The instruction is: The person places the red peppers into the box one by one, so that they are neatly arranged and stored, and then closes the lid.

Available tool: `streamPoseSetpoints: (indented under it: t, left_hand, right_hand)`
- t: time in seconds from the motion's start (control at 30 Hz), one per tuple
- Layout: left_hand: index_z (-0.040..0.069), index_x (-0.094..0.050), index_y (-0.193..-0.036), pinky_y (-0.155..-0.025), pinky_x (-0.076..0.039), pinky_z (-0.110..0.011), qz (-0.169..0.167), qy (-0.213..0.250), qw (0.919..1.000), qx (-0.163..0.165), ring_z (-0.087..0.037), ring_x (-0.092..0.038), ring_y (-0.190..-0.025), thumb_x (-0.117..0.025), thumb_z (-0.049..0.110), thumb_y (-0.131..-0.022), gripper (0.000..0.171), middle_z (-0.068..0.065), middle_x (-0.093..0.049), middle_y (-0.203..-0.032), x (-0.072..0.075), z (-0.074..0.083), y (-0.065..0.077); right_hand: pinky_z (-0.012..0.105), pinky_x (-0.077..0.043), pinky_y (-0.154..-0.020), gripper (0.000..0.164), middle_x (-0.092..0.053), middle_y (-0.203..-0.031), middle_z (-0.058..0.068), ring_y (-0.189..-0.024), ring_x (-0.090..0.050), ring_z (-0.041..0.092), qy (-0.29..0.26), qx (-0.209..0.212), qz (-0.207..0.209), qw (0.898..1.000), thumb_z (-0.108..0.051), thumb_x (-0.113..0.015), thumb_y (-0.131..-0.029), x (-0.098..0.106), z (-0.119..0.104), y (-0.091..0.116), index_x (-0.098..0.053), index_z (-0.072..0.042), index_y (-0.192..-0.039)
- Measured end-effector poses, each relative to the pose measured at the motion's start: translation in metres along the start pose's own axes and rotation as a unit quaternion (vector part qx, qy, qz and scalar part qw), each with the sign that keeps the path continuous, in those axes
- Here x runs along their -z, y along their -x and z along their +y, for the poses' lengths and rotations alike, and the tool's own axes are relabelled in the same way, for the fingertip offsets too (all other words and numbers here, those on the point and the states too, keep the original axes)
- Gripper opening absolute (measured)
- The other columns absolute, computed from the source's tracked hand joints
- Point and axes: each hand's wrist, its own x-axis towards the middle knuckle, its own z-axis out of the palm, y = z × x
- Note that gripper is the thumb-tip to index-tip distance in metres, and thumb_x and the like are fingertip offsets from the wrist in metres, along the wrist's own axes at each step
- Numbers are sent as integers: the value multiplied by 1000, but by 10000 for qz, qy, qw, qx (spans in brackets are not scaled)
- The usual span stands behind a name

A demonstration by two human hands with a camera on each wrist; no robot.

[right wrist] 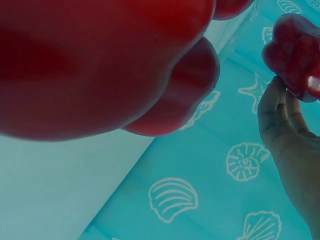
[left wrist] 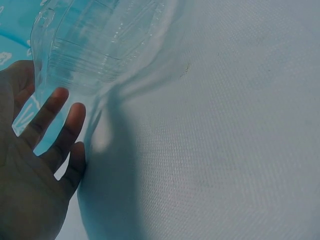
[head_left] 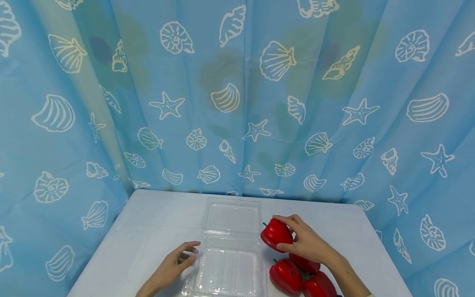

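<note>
A red bell pepper (head_left: pixel 276 235) with a green stem is gripped between the thumb and fingers of my right hand (head_left: pixel 306 243), above the other peppers. The right wrist view also shows this held pepper (right wrist: pixel 298 55) at the fingertips. Below it, several more red bell peppers (head_left: pixel 285 276) lie together on the table, partly covered by my right hand and forearm. A clear plastic clamshell container (head_left: pixel 231 270) lies with its lid (head_left: pixel 233 216) folded back. Beside the container's left edge is my left hand (head_left: pixel 174 264), its fingers loosely bent and holding nothing.
The white-covered table (head_left: pixel 156 218) carries the container in the middle and the peppers to its right. A blue curtain (head_left: pixel 237 103) with white shell and starfish prints hangs behind and along both sides of the table.
</note>
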Motion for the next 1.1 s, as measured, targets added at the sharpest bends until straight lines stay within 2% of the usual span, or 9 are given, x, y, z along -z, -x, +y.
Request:
streamPoseSetpoints:
  t: [0.2,0.57,1.1]
  left_hand:
    - [21,-55,-141,-81,-55,-44,31,-28,10000,-30,-19,-63,-98,-62,38,-100,45,-8,-62,-122,0,0,0]
    - [19,-55,-142,-80,-54,-40,-21,58,9999,-112,-18,-64,-96,-62,35,-100,45,-9,-62,-121,1,1,2]
    - [20,-55,-141,-83,-55,-45,-17,60,10000,-60,-19,-64,-98,-63,36,-100,45,-9,-62,-122,1,0,2]
  right_hand:
    - [29,-58,-70,95,-52,-124,3,-104,-53,23,36,137,-70,9999,-46,-93,-64,-3,-3,-1,-46,-37,-146]
    - [32,-59,-71,96,-52,-126,2,-106,-53,24,12,72,-314,9995,-47,-93,-63,-10,-10,-8,-45,-39,-146]
    - [33,-59,-69,90,-53,-124,1,-106,-54,25,-36,235,-597,9979,-37,-92,-70,-18,-17,-12,-45,-40,-146]
